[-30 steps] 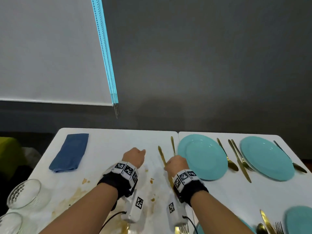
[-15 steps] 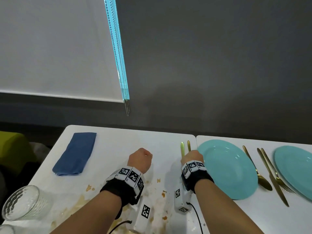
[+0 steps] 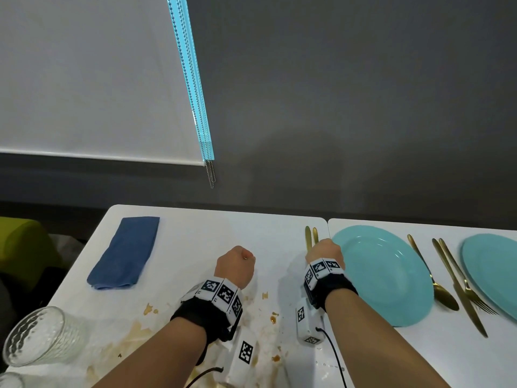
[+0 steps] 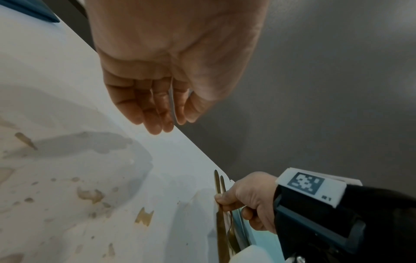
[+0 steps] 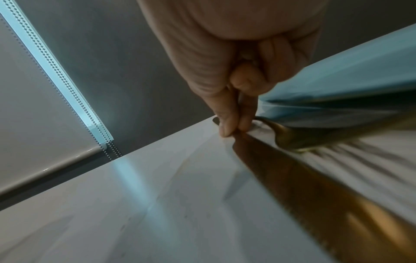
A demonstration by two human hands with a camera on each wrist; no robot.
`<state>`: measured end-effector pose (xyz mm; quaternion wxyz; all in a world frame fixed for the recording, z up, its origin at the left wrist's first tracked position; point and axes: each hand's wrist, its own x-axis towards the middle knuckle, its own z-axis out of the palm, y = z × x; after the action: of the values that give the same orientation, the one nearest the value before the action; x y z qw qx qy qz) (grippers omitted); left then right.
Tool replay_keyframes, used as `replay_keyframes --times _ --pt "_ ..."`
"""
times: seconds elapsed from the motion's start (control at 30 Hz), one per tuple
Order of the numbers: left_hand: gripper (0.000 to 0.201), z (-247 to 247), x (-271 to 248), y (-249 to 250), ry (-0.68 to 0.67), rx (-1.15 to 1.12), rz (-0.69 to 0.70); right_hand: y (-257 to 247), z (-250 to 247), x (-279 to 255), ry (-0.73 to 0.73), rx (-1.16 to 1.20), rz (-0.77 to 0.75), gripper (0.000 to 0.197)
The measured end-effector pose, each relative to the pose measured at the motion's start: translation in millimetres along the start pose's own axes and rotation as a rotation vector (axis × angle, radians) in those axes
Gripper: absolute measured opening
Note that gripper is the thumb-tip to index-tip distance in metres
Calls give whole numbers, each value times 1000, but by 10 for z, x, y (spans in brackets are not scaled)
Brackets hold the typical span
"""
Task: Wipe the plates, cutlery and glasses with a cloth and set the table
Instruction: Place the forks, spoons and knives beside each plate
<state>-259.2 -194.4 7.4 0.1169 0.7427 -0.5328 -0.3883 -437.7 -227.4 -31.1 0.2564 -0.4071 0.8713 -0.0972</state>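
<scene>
Wall (image 3: 349,93): dark grey and matte, rising directly behind the tables.
Roller blind (image 3: 84,74): pale grey, on the wall's left part, its bottom bar ending above the tables.
Bead chain (image 3: 193,88): hangs along the blind's right edge, beside a strip of cyan light.
Tables (image 3: 212,231): two white tops, butted edge to edge below the wall.
Seat (image 3: 25,247): yellow-green, left of the tables, below the blind.

The head view looks down and forward from above over the white surface (image 3: 195,242) toward the grey wall. Each wrist view sits low, close behind its fingers. Head and left wrist views share the right hand (image 3: 324,252) at the surface's far edge.
</scene>
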Motion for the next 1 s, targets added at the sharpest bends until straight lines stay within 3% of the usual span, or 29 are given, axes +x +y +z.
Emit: replay_keyframes --times 0.4,0.47,0.8,1.0 --pt "25 -19 -172 60 8 -30 -35 -11 -173 -81 -65 -125 -38 7" --pt "26 -48 -289 67 16 -33 -36 -3 -292 -204 -116 -180 -76 18" --pt "25 -234 -1244 -136 -44 -70 79 458 -666 -1439 -192 -212 -191 42" --pt "24 -409 -1976 -551 -84 -90 185 836 -537 -2309 -199 -124 -167 53"
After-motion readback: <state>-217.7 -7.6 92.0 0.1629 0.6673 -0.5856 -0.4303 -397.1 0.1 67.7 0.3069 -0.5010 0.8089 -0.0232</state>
